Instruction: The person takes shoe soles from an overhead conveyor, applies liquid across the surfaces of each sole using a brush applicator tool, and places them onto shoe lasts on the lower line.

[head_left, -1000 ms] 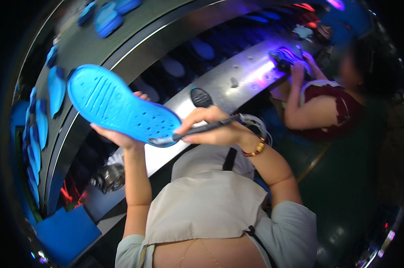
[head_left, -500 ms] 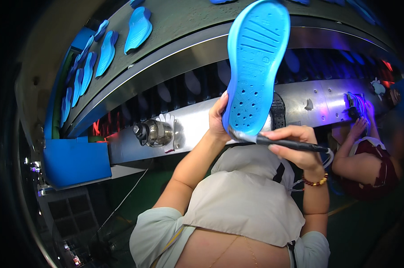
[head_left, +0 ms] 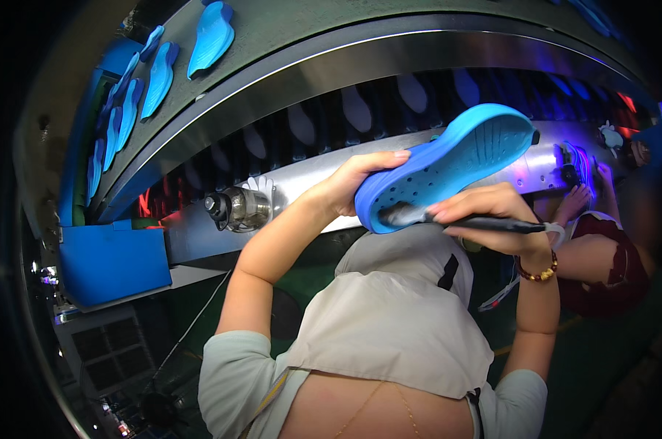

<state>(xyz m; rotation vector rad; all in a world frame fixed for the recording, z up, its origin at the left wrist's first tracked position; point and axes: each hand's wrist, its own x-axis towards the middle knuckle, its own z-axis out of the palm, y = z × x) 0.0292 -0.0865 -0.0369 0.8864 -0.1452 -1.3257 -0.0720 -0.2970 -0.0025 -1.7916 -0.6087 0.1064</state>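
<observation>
A blue perforated shoe sole (head_left: 459, 150) is tilted in front of me, its toe end with small holes toward me. My left hand (head_left: 359, 179) is closed around its left edge, thumb on top. In my right hand (head_left: 492, 208) is a black-handled brush (head_left: 503, 223), gripped between thumb and fingers. The brush's pale, motion-blurred tip touches the sole's inner face near the holed end. A white cord runs from the handle's rear end.
Several blue soles (head_left: 161, 80) lie on the dark green conveyor belt (head_left: 287, 36). Below it runs a metal ledge (head_left: 298, 186) with a clear bottle (head_left: 243, 208) and white glove. A blue box (head_left: 115, 260) stands left. At right, a co-worker's hands (head_left: 576, 201) are near black-and-purple items.
The sole has swung from nearly upright to a rightward slant and moved lower. The brush has passed from the sole's near edge onto its inner face.
</observation>
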